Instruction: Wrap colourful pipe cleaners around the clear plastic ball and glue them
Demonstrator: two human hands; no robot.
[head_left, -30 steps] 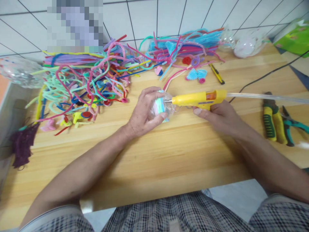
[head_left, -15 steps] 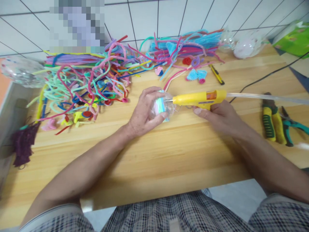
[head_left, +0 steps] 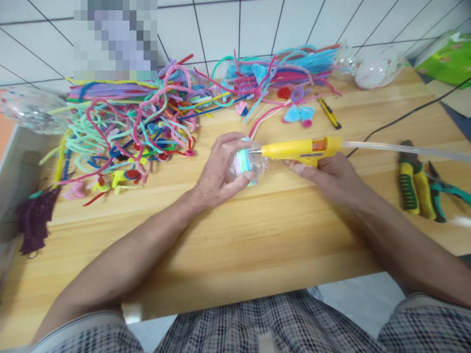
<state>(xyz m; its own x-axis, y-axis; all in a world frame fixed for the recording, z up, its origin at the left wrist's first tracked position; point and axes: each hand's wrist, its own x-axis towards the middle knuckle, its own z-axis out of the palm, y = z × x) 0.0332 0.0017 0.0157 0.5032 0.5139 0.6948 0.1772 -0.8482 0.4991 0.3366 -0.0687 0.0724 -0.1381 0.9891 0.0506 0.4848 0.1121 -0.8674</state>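
My left hand (head_left: pixel 222 171) is closed around a clear rounded plastic piece (head_left: pixel 259 169) with a band of pastel stripes (head_left: pixel 242 162) on it. Its fingers and thumb cover part of the piece, so its full shape is hidden. In my right hand (head_left: pixel 331 176) is a yellow hot glue gun (head_left: pixel 290 149), gripped by the handle. The metal nozzle points left and meets, or nearly meets, the striped band. A clear glue stick (head_left: pixel 382 147) extends out of the gun's back end.
Tangled pipe cleaners (head_left: pixel 121 132) cover the back left, and bundled blue ones (head_left: pixel 316 61) lie along the wall. A utility knife (head_left: pixel 330 113) rests behind the gun. Two pairs of pliers, yellow-green (head_left: pixel 409 186) and teal (head_left: pixel 437 196), lie at right. A black cord (head_left: pixel 397 115) crosses the back right.
Both hands keep the same grips. The glue gun and my right hand appear shifted very slightly left, along with a small shift of the whole view.
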